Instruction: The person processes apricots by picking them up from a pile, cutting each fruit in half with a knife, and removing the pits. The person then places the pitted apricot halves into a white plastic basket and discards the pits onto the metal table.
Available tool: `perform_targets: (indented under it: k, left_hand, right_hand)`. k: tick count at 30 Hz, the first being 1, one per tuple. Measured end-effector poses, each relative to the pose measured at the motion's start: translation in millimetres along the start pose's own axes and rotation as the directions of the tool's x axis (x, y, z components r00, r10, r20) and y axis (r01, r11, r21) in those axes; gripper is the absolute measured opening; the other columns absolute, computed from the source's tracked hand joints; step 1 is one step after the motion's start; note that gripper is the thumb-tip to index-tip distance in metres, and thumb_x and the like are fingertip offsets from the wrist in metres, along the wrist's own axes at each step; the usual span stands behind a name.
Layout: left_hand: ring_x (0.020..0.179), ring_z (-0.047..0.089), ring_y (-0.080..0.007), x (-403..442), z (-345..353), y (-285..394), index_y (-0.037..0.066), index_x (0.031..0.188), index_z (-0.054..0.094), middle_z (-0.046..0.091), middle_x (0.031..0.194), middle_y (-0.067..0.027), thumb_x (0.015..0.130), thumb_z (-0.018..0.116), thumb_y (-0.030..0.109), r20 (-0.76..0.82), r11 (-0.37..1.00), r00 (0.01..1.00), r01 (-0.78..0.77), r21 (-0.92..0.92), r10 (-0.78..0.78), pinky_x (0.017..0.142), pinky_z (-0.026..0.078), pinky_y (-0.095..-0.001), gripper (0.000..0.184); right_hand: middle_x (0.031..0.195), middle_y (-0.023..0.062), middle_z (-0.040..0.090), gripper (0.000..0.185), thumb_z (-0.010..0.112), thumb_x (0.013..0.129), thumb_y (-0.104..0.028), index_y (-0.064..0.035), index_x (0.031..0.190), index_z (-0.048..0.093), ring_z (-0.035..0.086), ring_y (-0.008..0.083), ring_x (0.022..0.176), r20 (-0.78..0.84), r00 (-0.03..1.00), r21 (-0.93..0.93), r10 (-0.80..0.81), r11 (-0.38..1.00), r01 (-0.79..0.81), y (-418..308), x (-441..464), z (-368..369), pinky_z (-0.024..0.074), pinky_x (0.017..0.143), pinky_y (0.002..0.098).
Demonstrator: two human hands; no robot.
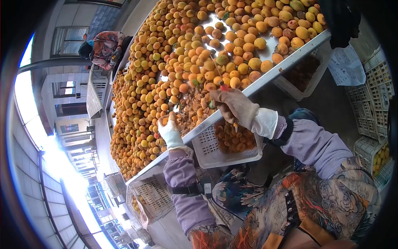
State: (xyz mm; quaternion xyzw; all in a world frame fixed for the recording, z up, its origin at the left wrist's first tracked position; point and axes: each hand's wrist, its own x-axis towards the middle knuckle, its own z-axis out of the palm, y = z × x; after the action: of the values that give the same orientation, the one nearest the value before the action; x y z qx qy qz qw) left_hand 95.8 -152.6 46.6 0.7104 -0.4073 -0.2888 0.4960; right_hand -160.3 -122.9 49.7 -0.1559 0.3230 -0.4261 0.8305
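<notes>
My left hand (170, 129), in a pale glove, is closed around an apricot at the near edge of the table, beside the heaped fruit. My right hand (235, 107), in a stained glove, has its fingers wrapped round a small tool with a red part (224, 87) showing at the knuckles. Between my hands lies a pile of apricot scraps and pits (197, 108) on the table. Just below the rim (265, 84), a white crate (205, 150) holds orange apricot pieces (236, 141). Whole apricots (141, 99) cover most of the metal table.
A co-worker (105, 49) in patterned clothes is across the table at the upper left. Another white crate (309, 89) sits under the table's right part. More crates (371, 95) stand at the far right, and one (155, 199) at the lower left.
</notes>
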Motion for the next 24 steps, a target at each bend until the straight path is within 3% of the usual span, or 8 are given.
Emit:
perform_targets:
  k: [2,4,6,9,12,16,20,24]
  left_hand:
    - [0.046,0.052,-0.0108,10,-5,-7,-0.006,0.134,0.025,0.063,0.076,-0.0081,0.083,0.068,0.017,0.050,0.999,0.998,-0.022,-0.037,0.023,0.039,0.045,-0.0222,0.071]
    - [0.047,0.053,-0.0101,10,-5,-7,-0.005,0.133,0.030,0.063,0.078,-0.0088,0.084,0.068,0.018,0.061,1.000,0.998,-0.007,-0.003,0.008,0.041,0.046,-0.0215,0.066]
    - [0.049,0.048,-0.0053,1,1,1,0.002,0.099,0.056,0.057,0.070,-0.0013,0.084,0.066,0.013,0.028,0.989,0.999,0.042,-0.142,-0.038,0.041,0.041,-0.0178,0.021]
    - [0.046,0.049,-0.0060,0,-16,-3,0.001,0.102,0.058,0.059,0.073,-0.0025,0.085,0.063,0.012,0.149,0.995,0.989,0.036,-0.090,-0.023,0.040,0.039,-0.0176,0.021]
    - [0.058,0.055,-0.0082,7,-29,-14,-0.001,0.099,0.058,0.062,0.081,-0.0068,0.085,0.062,0.013,0.172,0.997,0.984,0.050,-0.056,-0.040,0.047,0.045,-0.0191,0.020]
    - [0.057,0.053,-0.0076,-10,-27,2,-0.002,0.099,0.057,0.059,0.077,-0.0043,0.086,0.061,0.013,0.163,0.997,0.986,-0.006,-0.079,0.019,0.050,0.044,-0.0196,0.020]
    - [0.063,0.050,-0.0096,-56,-33,9,-0.001,0.098,0.058,0.057,0.075,-0.0031,0.087,0.060,0.019,0.438,0.973,0.898,-0.071,0.217,-0.032,0.058,0.043,-0.0219,0.023]
    - [0.080,0.061,-0.0211,-72,-52,-5,0.004,0.097,0.063,0.064,0.087,-0.0120,0.081,0.064,0.022,0.584,0.731,0.812,-0.403,0.551,0.008,0.073,0.048,-0.0311,0.024]
  right_hand:
    - [0.051,-0.0036,0.040,0.024,0.058,0.086,-0.028,-0.0076,0.075,0.051,0.034,0.0055,0.035,0.013,1.000,0.005,0.001,1.000,-0.001,2,-1,3,0.0262,0.031,0.0208]
    - [0.052,-0.0041,0.039,0.023,0.058,0.086,-0.028,-0.0078,0.077,0.051,0.034,0.0054,0.036,-0.027,0.999,0.016,0.040,0.999,-0.039,3,-2,6,0.0273,0.031,0.0206]
    - [0.053,-0.0043,0.039,0.022,0.058,0.086,-0.027,-0.0079,0.078,0.052,0.034,0.0053,0.037,-0.017,0.999,0.031,0.028,0.999,-0.027,5,-2,6,0.0270,0.032,0.0205]
    - [0.055,-0.0046,0.040,0.022,0.058,0.086,-0.027,-0.0080,0.079,0.052,0.035,0.0052,0.039,0.010,0.999,0.045,0.044,0.998,-0.045,6,-6,5,0.0263,0.033,0.0204]
    - [0.056,-0.0046,0.040,0.022,0.058,0.087,-0.028,-0.0080,0.079,0.052,0.035,0.0051,0.040,0.021,0.996,0.043,0.091,0.995,-0.092,4,-7,7,0.0252,0.034,0.0204]
    - [0.057,-0.0041,0.042,0.022,0.058,0.087,-0.028,-0.0072,0.082,0.054,0.036,0.0049,0.041,0.033,0.998,-0.032,0.054,0.998,-0.053,7,-3,5,0.0276,0.035,0.0200]
    - [0.057,-0.0037,0.044,0.020,0.057,0.088,-0.026,-0.0059,0.086,0.055,0.039,0.0046,0.041,0.049,0.994,-0.173,-0.102,0.979,0.110,5,-11,9,0.0316,0.036,0.0194]
    - [0.060,-0.0048,0.048,0.020,0.060,0.088,-0.026,-0.0059,0.088,0.058,0.043,0.0029,0.048,0.083,0.993,-0.181,-0.078,0.979,0.092,3,-14,2,0.0357,0.041,0.0180]
